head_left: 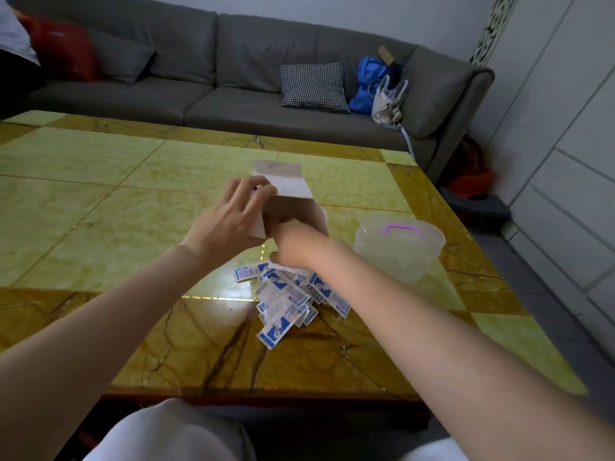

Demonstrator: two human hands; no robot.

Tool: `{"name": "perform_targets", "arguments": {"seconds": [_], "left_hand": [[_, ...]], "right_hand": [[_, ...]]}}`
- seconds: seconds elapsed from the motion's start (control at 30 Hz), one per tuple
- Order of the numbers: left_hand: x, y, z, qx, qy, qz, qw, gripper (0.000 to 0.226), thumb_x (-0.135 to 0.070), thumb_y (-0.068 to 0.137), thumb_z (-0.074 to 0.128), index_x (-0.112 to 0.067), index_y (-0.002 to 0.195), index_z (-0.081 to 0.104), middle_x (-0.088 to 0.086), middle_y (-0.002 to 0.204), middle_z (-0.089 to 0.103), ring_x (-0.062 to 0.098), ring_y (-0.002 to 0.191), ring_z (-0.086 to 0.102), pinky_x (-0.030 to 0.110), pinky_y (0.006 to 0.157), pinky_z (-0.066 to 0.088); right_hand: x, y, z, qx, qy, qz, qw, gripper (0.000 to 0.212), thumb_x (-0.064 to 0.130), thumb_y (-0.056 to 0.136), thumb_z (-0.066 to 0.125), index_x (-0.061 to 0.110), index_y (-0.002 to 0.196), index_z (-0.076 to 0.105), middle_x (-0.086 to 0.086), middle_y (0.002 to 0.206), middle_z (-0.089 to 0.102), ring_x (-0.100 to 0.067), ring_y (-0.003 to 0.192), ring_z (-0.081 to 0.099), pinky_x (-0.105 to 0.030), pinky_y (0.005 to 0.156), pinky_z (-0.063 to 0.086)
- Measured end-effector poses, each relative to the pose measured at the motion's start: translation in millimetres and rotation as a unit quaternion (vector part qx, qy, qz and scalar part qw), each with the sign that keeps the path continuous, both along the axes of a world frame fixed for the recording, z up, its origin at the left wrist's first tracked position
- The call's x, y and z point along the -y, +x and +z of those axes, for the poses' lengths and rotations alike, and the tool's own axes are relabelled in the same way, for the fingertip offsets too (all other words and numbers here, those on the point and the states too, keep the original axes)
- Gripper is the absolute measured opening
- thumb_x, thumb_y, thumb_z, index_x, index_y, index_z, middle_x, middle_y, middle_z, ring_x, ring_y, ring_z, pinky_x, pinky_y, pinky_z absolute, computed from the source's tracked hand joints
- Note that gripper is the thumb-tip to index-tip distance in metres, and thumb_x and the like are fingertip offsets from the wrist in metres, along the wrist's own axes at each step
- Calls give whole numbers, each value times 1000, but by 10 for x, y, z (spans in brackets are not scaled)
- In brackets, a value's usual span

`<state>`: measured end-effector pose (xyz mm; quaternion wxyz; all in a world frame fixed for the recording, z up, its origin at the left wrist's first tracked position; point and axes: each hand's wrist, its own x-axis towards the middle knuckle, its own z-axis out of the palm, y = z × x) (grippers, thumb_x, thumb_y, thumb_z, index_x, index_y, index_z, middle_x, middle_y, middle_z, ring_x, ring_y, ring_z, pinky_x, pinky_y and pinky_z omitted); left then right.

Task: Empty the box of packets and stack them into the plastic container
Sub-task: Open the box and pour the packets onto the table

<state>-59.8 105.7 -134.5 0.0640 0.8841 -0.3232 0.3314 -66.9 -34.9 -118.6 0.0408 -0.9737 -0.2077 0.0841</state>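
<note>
A small cardboard box [293, 207] is held above the table with its top flap open toward the far side. My left hand [229, 217] grips the box's left side. My right hand [293, 244] reaches into the box's near opening, and its fingers are hidden inside. Below the box, several white and blue packets [286, 297] lie in a loose pile on the table. The clear plastic container [399, 247] with a purple handle stands to the right of the pile, lid on.
The green and amber marble table [116, 201] stretches left and away. A grey sofa [233, 78] with a checked cushion, a blue bag and a white bag runs behind it. My knees are below the table's near edge.
</note>
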Motion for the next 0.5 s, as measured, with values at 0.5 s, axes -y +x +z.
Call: {"name": "perform_targets", "arguments": {"seconds": [0.5], "left_hand": [[-233, 199, -244, -207, -144, 194, 948, 81, -26, 69, 78, 5, 131, 36, 22, 131, 42, 42, 115, 41, 51, 94, 38]], "right_hand": [[426, -69, -82, 50, 102, -28, 993, 40, -5, 91, 37, 13, 113, 66, -11, 120, 63, -27, 108, 59, -38, 95, 47]]}}
